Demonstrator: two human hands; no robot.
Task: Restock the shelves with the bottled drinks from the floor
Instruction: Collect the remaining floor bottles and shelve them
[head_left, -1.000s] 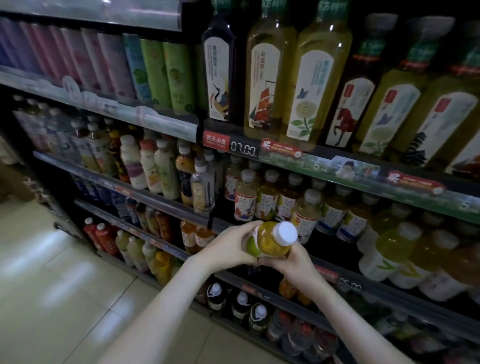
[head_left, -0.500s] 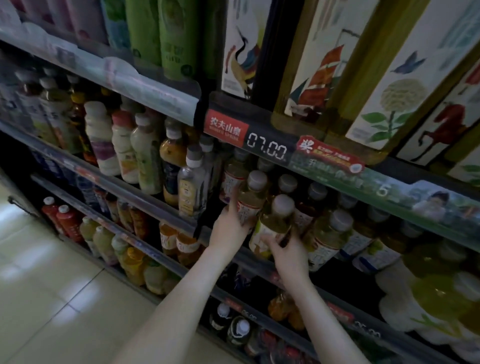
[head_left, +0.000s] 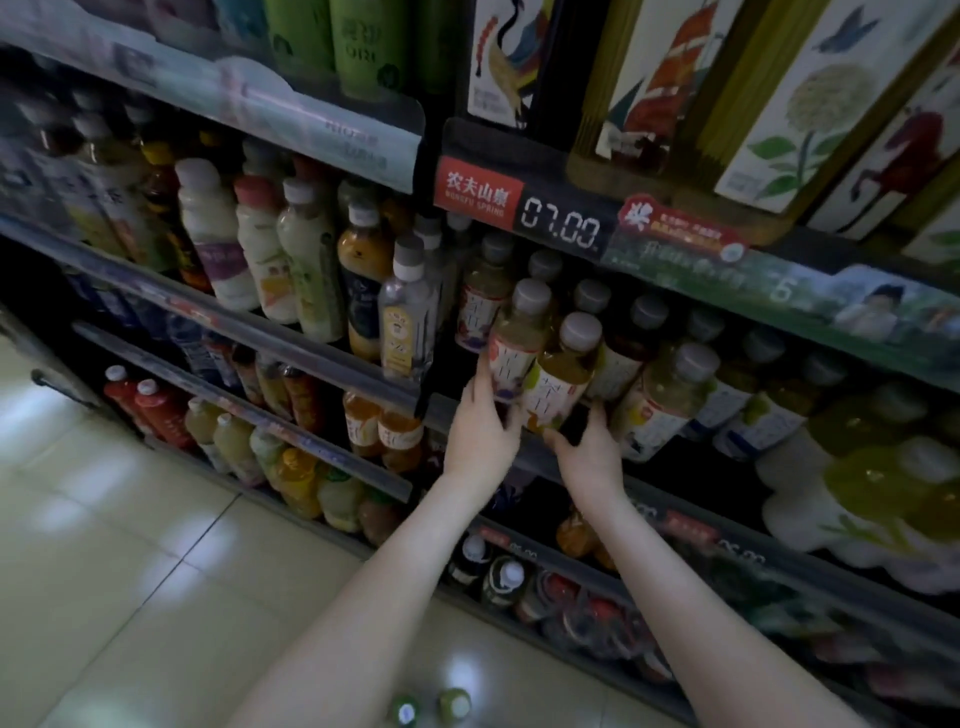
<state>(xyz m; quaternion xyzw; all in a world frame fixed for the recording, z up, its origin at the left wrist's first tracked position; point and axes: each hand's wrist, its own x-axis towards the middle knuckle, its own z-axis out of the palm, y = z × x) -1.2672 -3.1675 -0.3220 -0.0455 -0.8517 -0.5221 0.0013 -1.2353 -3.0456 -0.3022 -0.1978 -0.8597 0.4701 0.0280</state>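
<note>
Yellow tea bottle (head_left: 563, 379) leans at the shelf lip (head_left: 439, 413), with both arms stretched up to it. One hand, the right hand (head_left: 592, 457), cups its base and seems to be gripping it. The left hand (head_left: 480, 431) clasps the red-labelled bottle (head_left: 511, 358) touching it. Neighbouring bottles crowd in tightly, and the price rail (head_left: 561, 223) hangs just above the caps.

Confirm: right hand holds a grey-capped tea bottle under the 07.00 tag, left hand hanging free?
Not quite. In the head view the left hand isn't free; it holds the neighbouring bottle. The right hand does hold a grey-capped tea bottle under the 07.00 tag.
</note>
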